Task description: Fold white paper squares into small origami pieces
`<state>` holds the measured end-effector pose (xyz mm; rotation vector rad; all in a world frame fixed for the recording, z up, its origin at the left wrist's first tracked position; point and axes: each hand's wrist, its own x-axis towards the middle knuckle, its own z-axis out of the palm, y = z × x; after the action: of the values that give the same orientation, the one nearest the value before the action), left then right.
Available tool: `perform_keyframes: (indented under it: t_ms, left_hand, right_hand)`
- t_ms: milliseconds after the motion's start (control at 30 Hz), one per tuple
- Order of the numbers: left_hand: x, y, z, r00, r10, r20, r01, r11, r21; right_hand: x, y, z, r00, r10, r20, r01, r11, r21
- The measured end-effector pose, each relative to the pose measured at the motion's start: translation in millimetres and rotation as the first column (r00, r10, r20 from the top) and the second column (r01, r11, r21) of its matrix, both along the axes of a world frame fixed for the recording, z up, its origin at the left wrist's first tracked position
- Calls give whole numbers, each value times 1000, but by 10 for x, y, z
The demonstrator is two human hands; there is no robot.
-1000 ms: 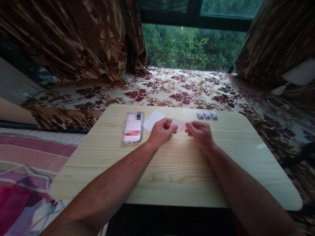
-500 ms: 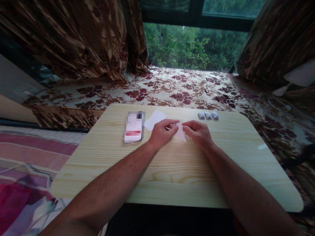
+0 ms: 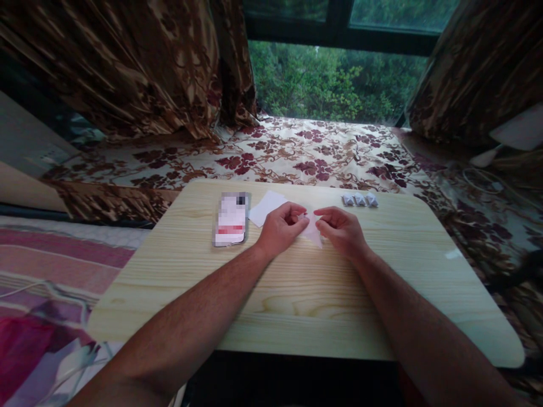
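Near the table's [image 3: 297, 294] far edge, from the head view, the left hand [image 3: 280, 229] and right hand [image 3: 343, 232] each close a fingertip grip on a pale-pink folded paper [image 3: 313, 230] held low between them. A phone [image 3: 231, 219] and white sheet [image 3: 263, 207] lie toward the left edge, three folded paper pieces [image 3: 360, 199] toward the right.

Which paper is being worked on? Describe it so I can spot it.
Start at the light wooden table; near its far middle the left hand and right hand meet. The pale pink paper pinched between them is it: pointed and hand-held, unlike the flat white sheet by the phone and the three small folded pieces farther right.
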<state>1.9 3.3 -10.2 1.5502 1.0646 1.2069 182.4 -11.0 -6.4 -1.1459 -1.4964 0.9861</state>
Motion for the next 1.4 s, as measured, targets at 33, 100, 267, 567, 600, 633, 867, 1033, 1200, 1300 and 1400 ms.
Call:
perform_keyframes:
  t_ms: [33, 100, 267, 567, 600, 633, 867, 1033, 1200, 1300, 1400]
  left_hand:
    - [8, -10, 0, 1000, -21, 5, 21, 1000, -3]
    - [24, -33, 1, 998, -61, 1, 61, 998, 3]
    - [27, -46, 24, 997, -76, -10, 76, 997, 5]
    - [-4, 22, 94, 989, -46, 142, 57, 996, -72]
    - [-5, 24, 98, 986, -41, 161, 56, 994, -92]
    - [-8, 28, 99, 983, -33, 178, 53, 992, -112]
    - [-31, 65, 68, 974, -7, 224, 52, 980, -194]
    - [-32, 69, 50, 975, -26, 219, 65, 983, -172]
    - [-26, 53, 63, 961, -51, 272, 106, 976, -192]
    - [-15, 38, 69, 937, -109, 331, 178, 966, -187]
    - [0, 30, 61, 927, -159, 339, 228, 958, -174]
  right_hand:
    - [-3, -4, 5, 1000, 3, -4, -3, 1000, 6]
    - [-6, -8, 2, 1000, 19, -11, -19, 1000, 13]
    - [7, 7, -57, 999, 40, 2, -40, 999, 10]
    - [7, 17, -48, 1000, 9, -29, -10, 1000, -14]
    - [6, 16, -48, 999, 16, -36, -17, 1000, -19]
    - [4, 16, -49, 999, 22, -43, -23, 999, -23]
    - [-4, -1, -56, 998, 57, 11, -57, 998, -39]
    - [-6, -8, -73, 997, 46, 60, -47, 999, 4]
    - [-21, -16, -42, 999, 38, 34, -38, 999, -9]
    - [-26, -22, -7, 998, -11, 61, 10, 1000, 17]
    - [-22, -18, 8, 995, -49, 91, 45, 998, 46]
